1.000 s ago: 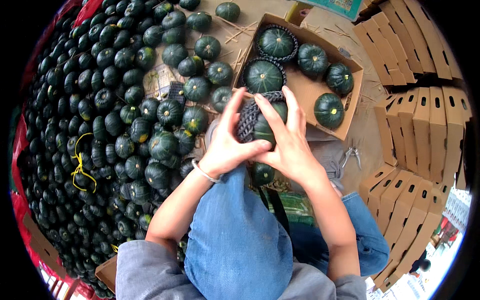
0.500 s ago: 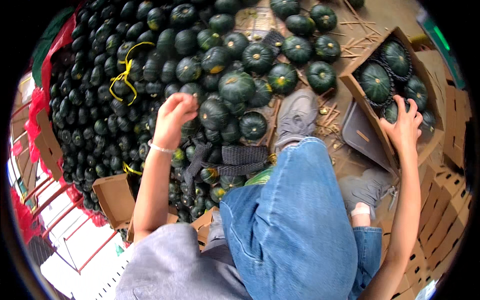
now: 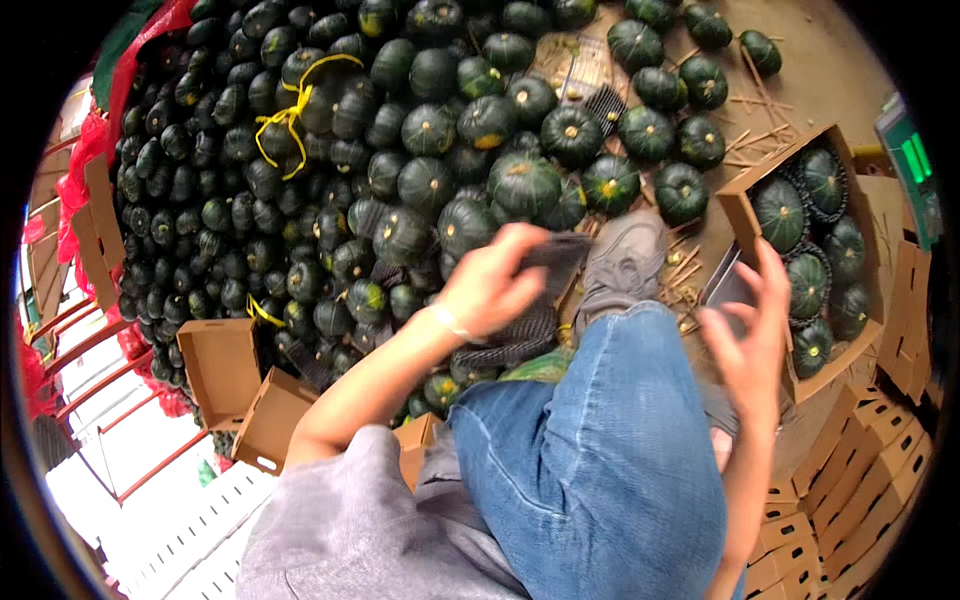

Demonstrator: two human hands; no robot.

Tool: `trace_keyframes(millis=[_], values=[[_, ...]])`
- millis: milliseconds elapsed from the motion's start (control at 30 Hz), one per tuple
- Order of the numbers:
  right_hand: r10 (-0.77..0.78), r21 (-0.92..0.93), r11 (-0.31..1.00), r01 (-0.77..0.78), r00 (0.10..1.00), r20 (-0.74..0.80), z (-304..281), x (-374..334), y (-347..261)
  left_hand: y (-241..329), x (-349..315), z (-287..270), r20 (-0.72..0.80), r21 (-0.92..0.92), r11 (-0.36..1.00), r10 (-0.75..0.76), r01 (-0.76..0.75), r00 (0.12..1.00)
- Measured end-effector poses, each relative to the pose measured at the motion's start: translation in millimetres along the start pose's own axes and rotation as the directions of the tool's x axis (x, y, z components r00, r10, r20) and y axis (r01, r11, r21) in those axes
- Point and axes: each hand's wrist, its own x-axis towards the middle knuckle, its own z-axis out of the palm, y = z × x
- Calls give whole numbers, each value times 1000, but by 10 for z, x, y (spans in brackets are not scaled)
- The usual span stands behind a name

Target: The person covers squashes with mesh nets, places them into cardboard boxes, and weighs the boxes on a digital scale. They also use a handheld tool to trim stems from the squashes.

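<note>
My left hand (image 3: 492,284) is closed on a black mesh sleeve (image 3: 562,258), which is smeared by motion in front of the pumpkin pile. More black mesh sleeves (image 3: 515,338) lie just beneath that hand, beside my knee. My right hand (image 3: 748,345) holds nothing; its thumb and fingers are spread at the near side of an open cardboard box (image 3: 738,212). Several dark green pumpkins (image 3: 779,214) sit in the box, at least some wrapped in black mesh. Close to my left hand a big dark green pumpkin (image 3: 524,186) rests on the pile.
A huge heap of green pumpkins (image 3: 330,200) fills the left and middle, with a yellow tie (image 3: 292,117) on it. Empty cartons (image 3: 218,372) stand at lower left; stacked cardboard (image 3: 865,470) is at lower right. A green-lit device (image 3: 912,165) stands behind the box.
My left hand has moved right and down from the pile and now grips a mesh sleeve. My right hand has come away from the pumpkins in the box, leftward and down. The view has shifted.
</note>
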Motion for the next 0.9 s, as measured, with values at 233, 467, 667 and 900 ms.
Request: trace_keyframes(millis=[233,467,667,900], values=[[-257,-294,947,132,861,-440,-203,310,168,895,1252,1153,200,-691,718,293,-77,935],[-364,-283,926,250,791,-492,-363,54,536,940,1371,1324,707,-503,770,106,392,699],[171,724,657,-210,977,128,-548,-165,528,868,1358,1106,648,-744,333,149,580,747],[353,777,602,-183,934,-54,-487,-54,597,1293,1355,1284,452,-801,511,177,311,874]])
